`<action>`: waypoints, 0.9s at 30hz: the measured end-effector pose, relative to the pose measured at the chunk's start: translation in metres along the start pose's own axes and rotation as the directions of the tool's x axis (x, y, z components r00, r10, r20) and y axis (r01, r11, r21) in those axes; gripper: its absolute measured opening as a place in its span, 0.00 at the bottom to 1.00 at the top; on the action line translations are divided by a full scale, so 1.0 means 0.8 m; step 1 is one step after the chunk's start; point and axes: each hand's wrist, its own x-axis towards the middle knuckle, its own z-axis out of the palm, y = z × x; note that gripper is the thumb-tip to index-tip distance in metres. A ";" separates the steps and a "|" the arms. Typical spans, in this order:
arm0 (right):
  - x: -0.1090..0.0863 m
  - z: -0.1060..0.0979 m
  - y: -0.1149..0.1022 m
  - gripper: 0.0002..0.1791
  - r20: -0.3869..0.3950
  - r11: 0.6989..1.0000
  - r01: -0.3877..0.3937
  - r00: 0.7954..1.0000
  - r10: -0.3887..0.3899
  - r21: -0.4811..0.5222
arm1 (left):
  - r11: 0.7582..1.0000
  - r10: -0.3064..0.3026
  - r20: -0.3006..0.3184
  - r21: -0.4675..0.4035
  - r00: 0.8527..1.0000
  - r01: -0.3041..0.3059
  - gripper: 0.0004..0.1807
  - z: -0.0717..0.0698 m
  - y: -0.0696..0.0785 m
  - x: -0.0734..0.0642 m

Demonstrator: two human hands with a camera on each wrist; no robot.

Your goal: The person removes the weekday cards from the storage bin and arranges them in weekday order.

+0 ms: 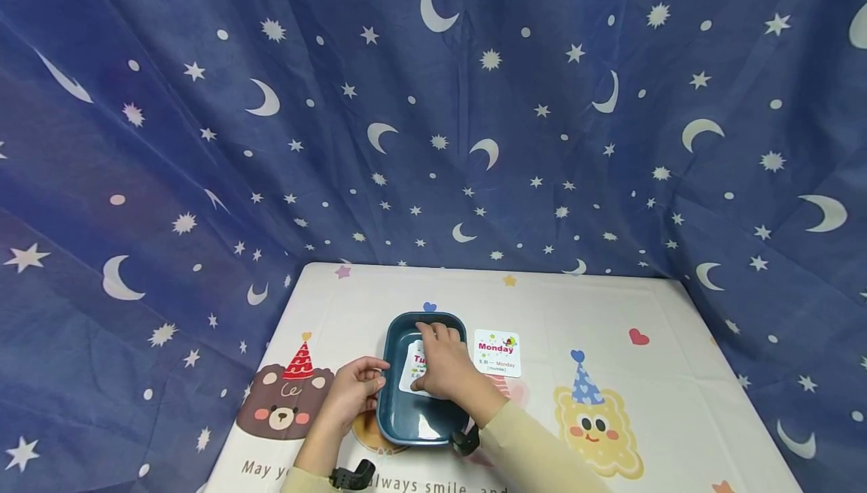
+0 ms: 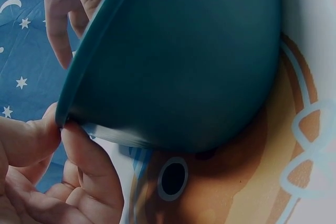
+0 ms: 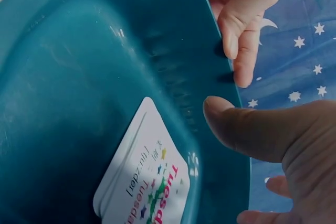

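Observation:
A dark teal tray (image 1: 420, 429) stands on the table, a small stack of white cards (image 1: 411, 384) lying inside it. The top card reads "Tuesday" in the right wrist view. My left hand (image 1: 355, 390) pinches the tray's left rim between thumb and forefinger, clearly seen in the left wrist view. Over the tray, my right hand (image 1: 448, 365) hovers with its thumb spread from its fingers and partly hides the cards in the head view. Its thumb (image 3: 247, 129) stands apart from the cards. A white "Monday" card (image 1: 497, 354) lies face up just right of the tray.
The white tablecloth (image 1: 596, 312) has printed party figures, hearts and lettering. A blue curtain (image 1: 433, 132) with moons and stars hangs behind the table and along its sides. Dark wrist straps (image 1: 352, 476) sit on both wrists.

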 end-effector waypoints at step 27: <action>0.016 0.019 0.003 0.59 0.137 0.987 -0.066 0.987 0.086 -0.143 | 1.000 0.005 -0.018 0.006 1.000 -0.005 0.14 0.000 -0.001 -0.001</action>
